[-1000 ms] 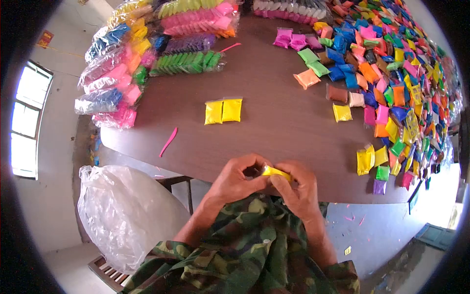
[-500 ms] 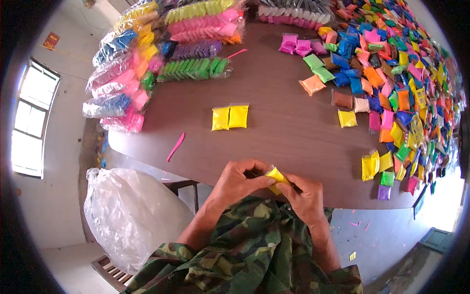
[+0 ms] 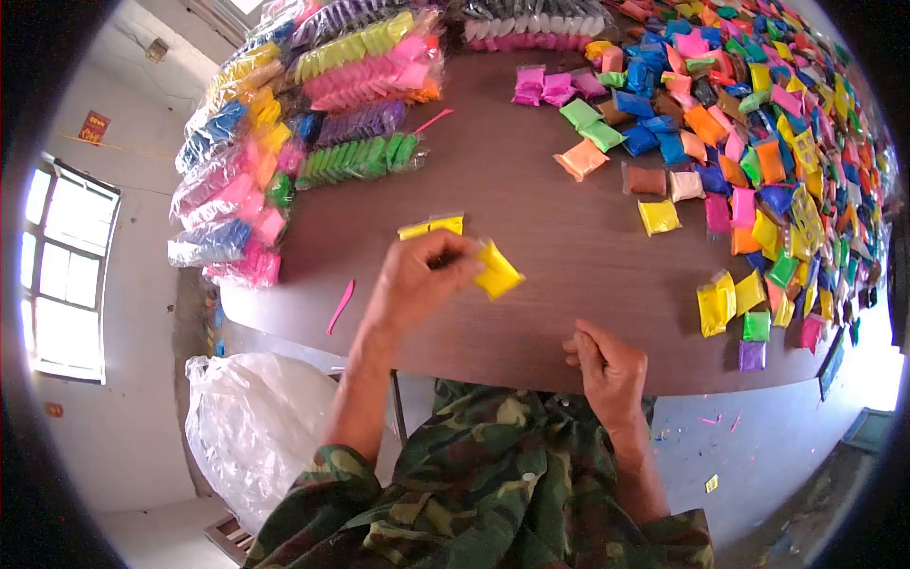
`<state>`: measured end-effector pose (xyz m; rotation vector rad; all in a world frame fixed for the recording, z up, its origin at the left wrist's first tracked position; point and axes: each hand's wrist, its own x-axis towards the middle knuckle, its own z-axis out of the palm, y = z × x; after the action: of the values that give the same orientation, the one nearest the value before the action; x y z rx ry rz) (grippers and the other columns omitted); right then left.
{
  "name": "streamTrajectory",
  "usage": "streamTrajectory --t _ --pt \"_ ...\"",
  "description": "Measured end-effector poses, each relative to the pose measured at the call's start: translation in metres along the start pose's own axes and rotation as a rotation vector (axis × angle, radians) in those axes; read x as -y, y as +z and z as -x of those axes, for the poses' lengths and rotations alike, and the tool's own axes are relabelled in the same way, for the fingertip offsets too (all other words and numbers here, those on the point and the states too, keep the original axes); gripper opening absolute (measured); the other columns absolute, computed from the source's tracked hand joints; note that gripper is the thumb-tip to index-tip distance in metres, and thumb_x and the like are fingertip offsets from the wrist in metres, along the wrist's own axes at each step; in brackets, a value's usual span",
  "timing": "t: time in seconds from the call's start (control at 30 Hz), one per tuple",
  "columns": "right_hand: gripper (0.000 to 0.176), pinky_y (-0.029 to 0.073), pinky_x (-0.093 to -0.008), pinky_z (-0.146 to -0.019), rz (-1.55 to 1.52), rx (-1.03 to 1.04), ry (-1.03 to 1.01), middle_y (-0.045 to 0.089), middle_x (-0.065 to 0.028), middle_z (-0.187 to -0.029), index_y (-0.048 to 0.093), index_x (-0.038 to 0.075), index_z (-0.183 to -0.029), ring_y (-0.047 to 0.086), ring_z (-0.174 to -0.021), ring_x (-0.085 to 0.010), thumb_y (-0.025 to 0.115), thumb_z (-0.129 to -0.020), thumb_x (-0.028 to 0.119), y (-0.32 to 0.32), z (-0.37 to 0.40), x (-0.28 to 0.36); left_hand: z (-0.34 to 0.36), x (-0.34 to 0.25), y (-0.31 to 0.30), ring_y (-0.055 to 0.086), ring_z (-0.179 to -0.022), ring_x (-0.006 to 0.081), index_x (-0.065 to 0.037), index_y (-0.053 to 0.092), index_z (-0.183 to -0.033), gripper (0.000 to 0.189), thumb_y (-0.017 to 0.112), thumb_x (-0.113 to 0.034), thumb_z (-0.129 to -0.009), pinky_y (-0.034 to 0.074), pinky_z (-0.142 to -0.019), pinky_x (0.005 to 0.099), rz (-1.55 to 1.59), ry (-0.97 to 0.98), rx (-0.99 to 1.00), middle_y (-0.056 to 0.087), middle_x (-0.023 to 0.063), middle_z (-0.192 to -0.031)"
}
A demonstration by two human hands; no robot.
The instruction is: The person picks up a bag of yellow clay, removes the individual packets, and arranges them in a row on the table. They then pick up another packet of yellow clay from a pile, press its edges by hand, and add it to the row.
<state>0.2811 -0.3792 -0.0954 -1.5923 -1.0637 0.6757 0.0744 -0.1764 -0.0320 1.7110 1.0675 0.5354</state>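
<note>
Above one table (image 3: 512, 190), the left hand (image 3: 423, 280) pinches one yellow packet (image 3: 500, 273) near two flat ones (image 3: 431, 227); the right hand (image 3: 612, 372) curls closed

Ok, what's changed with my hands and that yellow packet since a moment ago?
Your left hand has carried the yellow packet forward and left, towards the yellow pair. Your right hand has let go and moved right. The pair and pink tool stayed put.

One yellow packet (image 3: 499, 272) held, two yellows (image 3: 431, 227) lying; two pink sticks (image 3: 341, 306), three magenta packets (image 3: 557, 88), two light green packets (image 3: 602, 135), one big clear bag (image 3: 261, 427)!
</note>
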Motion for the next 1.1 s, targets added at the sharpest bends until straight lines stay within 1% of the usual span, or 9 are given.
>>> streamTrajectory --t 0.1,0.23,0.47,0.6,0.7,0.8,0.9,1.0,1.1 --pt "0.016 0.061 -0.0335 -0.068 0.032 -0.032 -0.065 0.078 -0.0164 -0.091 0.076 0.002 -0.111 0.078 -0.079 -0.0221 0.071 -0.097 0.006 0.0 0.002 -0.007 -0.033 -0.001 -0.018 0.068 -0.08 0.0089 0.0 0.075 -0.117 0.027 0.077 -0.015 -0.094 0.055 -0.071 0.0267 -0.05 -0.017 0.058 0.075 0.0035 -0.091" --pt "0.016 0.06 -0.0359 -0.067 0.178 -0.058 -0.204 0.077 -0.0174 -0.091 0.076 0.002 -0.109 0.077 -0.077 -0.0288 0.074 -0.093 0.006 0.002 -0.003 -0.009 -0.063 -0.004 -0.024 0.07 -0.084 0.0113 0.0 0.075 -0.117 0.03 0.075 -0.02 -0.094 0.056 -0.076 0.0299 -0.352 0.022 0.155 0.076 0.0073 -0.093" --pt "0.013 0.059 -0.0399 -0.066 0.174 -0.084 -0.245 0.076 -0.0167 -0.092 0.075 0.005 -0.105 0.075 -0.077 -0.0331 0.074 -0.092 0.007 0.001 -0.002 -0.012 -0.089 0.01 -0.022 0.073 -0.09 0.0203 -0.002 0.076 -0.116 0.029 0.073 -0.021 -0.095 0.057 -0.084 0.0355 -0.547 0.168 0.174 0.077 0.013 -0.099" --pt "0.013 0.06 -0.04 -0.067 0.188 -0.065 -0.236 0.076 -0.0164 -0.092 0.075 0.005 -0.104 0.075 -0.078 -0.0338 0.074 -0.092 0.006 0.0 -0.004 -0.008 -0.09 0.013 -0.019 0.074 -0.094 0.0244 -0.001 0.076 -0.116 0.03 0.072 -0.022 -0.095 0.058 -0.084 0.0362 -0.58 0.163 0.143 0.077 0.0162 -0.104" --pt "0.013 0.059 -0.0396 -0.066 0.188 -0.069 -0.253 0.076 -0.0162 -0.09 0.075 0.004 -0.105 0.075 -0.077 -0.0332 0.074 -0.092 0.006 -0.001 -0.004 -0.008 -0.09 0.017 -0.018 0.073 -0.104 0.0294 -0.001 0.075 -0.117 0.03 0.072 -0.021 -0.094 0.057 -0.091 0.0394 -0.647 0.193 0.109 0.075 0.0174 -0.114" --pt "0.013 0.058 -0.0393 -0.063 0.19 -0.096 -0.288 0.075 -0.0151 -0.087 0.074 0.005 -0.104 0.074 -0.074 -0.032 0.075 -0.091 0.007 0.001 -0.005 -0.005 -0.086 0.022 -0.016 0.068 -0.116 0.0335 -0.002 0.075 -0.118 0.03 0.073 -0.019 -0.093 0.053 -0.1 0.0425 -0.777 0.43 0.012 0.072 0.0163 -0.124" --pt "0.013 0.057 -0.0394 -0.06 0.2 -0.113 -0.315 0.074 -0.0138 -0.083 0.074 0.005 -0.104 0.073 -0.07 -0.0311 0.075 -0.091 0.007 0.0 -0.006 -0.006 -0.071 0.012 -0.004 0.063 -0.119 0.0338 -0.002 0.074 -0.116 0.032 0.075 -0.019 -0.088 0.049 -0.104 0.0441 -0.815 0.525 -0.107 0.071 0.0143 -0.122" --pt "0.014 0.056 -0.0399 -0.058 0.194 -0.136 -0.35 0.073 -0.0128 -0.08 0.074 0.006 -0.104 0.071 -0.067 -0.0309 0.076 -0.09 0.007 0.002 -0.005 -0.011 -0.054 0.005 0.005 0.065 -0.117 0.0346 -0.003 0.074 -0.116 0.031 0.077 -0.018 -0.089 0.051 -0.103 0.0443 -0.874 0.407 0.01 0.07 0.0153 -0.126" --pt "0.015 0.055 -0.0404 -0.056 0.174 -0.147 -0.366 0.071 -0.0123 -0.077 0.073 0.007 -0.104 0.069 -0.063 -0.0309 0.076 -0.089 0.007 0.003 -0.004 -0.014 -0.048 0.006 0.013 0.066 -0.114 0.035 -0.004 0.074 -0.114 0.029 0.077 -0.018 -0.089 0.052 -0.102 0.044 -0.845 0.359 -0.017 0.07 0.0149 -0.124"
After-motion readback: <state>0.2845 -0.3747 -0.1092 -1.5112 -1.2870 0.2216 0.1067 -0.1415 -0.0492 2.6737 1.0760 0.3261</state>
